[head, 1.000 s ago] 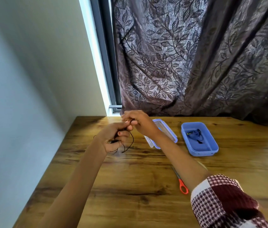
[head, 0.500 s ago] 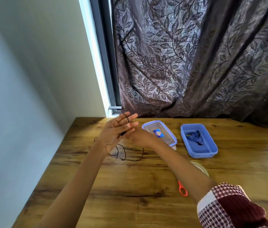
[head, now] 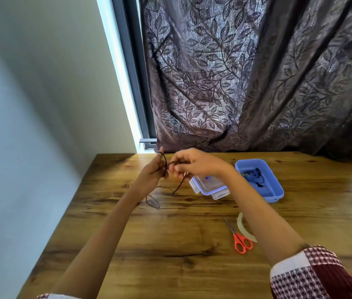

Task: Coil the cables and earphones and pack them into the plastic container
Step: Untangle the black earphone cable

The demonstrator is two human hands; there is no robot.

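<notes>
Pinching the black cable, the right hand holds it looped over the straight-fingered left hand; lid sticker unreadable.

Container right of lid; scissors nearer, beside tape; all on table.

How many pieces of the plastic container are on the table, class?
2: the blue tub on the right, dark cables inside, and its clear lid left of it, partly behind the right arm.
</notes>
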